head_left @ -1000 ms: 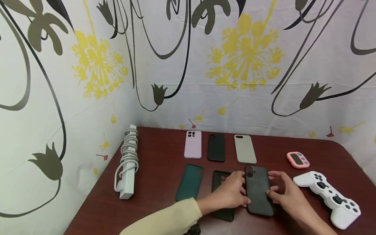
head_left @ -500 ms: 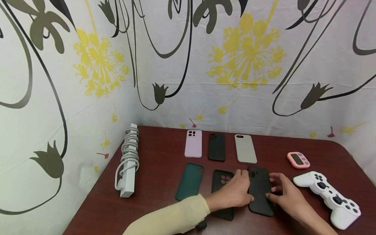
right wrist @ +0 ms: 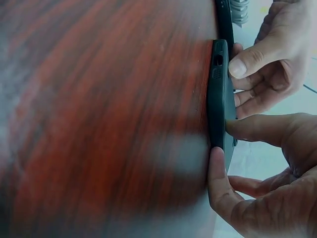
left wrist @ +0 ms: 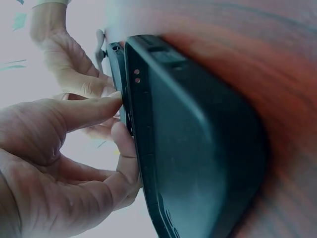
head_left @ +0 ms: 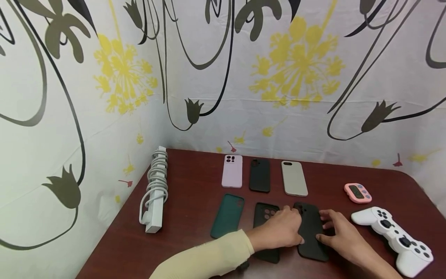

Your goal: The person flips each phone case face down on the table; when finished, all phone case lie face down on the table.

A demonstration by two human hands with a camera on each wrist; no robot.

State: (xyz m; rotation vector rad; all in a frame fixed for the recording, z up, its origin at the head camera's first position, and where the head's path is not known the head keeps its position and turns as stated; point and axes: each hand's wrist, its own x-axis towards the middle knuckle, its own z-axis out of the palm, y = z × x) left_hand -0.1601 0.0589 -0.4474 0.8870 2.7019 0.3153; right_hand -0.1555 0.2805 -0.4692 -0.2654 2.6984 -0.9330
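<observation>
A black phone case [head_left: 311, 232] lies back side up on the dark red table, its camera cutout at the far end. My left hand [head_left: 283, 228] holds its left long edge with thumb and fingertips. From the other side, my right hand [right wrist: 277, 168] pinches the right edge, thumb over the back and a finger along the side. Under my left forearm, a second black phone case [left wrist: 183, 129] lies with its hollow inside up, partly hidden in the head view. To its left is a dark green phone case [head_left: 228, 216], also hollow side up.
Behind stand in a row a lilac phone case [head_left: 232, 172], a black phone case [head_left: 259, 176] and a beige phone case [head_left: 294, 179]. A pink timer [head_left: 357, 193] and white game controller [head_left: 393, 236] lie right. A cord-wrapped power strip [head_left: 155, 193] lies left.
The black phone case between my hands has gone from slightly raised and tilted to flat on the table, shifting a little right. My left hand has moved right with it.
</observation>
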